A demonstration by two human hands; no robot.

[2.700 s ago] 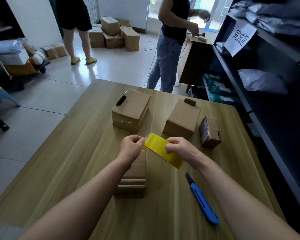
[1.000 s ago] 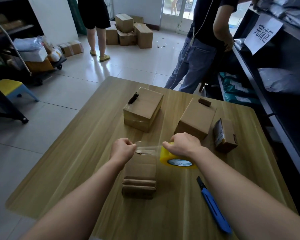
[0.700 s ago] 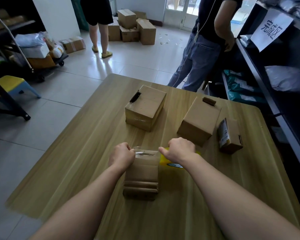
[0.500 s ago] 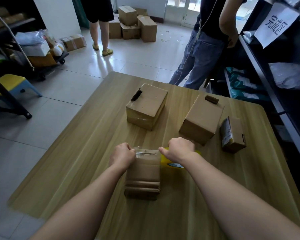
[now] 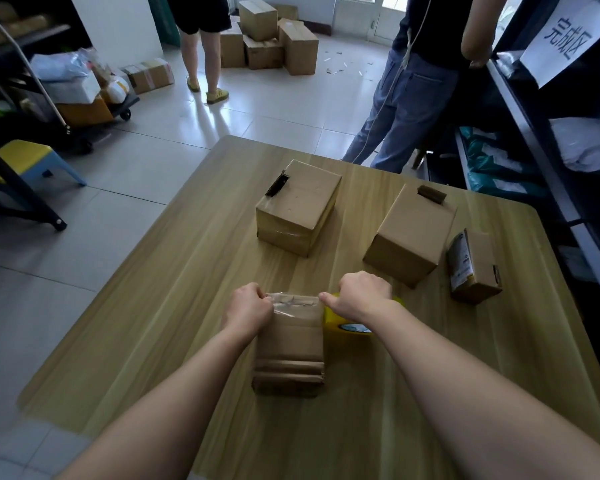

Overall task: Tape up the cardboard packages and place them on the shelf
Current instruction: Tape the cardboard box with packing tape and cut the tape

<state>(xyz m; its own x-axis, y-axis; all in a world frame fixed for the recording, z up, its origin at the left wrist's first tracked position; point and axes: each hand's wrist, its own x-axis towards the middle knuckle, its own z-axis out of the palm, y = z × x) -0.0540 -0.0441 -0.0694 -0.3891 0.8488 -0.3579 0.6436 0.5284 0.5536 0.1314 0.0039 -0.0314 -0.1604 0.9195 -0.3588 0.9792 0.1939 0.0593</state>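
My left hand [image 5: 248, 308] pinches the tape [image 5: 295, 303] end at the top left edge of the box [image 5: 288, 344] before me. My right hand [image 5: 362, 294] curls round the yellow roll [image 5: 333, 322] just beside the box's right edge, thumb pointing along the tape. Four boxes stand on the table [image 5: 174, 306]: mine, and beyond it a left box [image 5: 298, 206], a middle box [image 5: 409, 233] and a small box [image 5: 473, 266] near the right edge. Broad wood lies between my box and the left edge. The shelf [image 5: 534, 109] runs close along the right side. A person in jeans [image 5: 420, 81] and a person in shorts [image 5: 205, 29] stand past the far edge.
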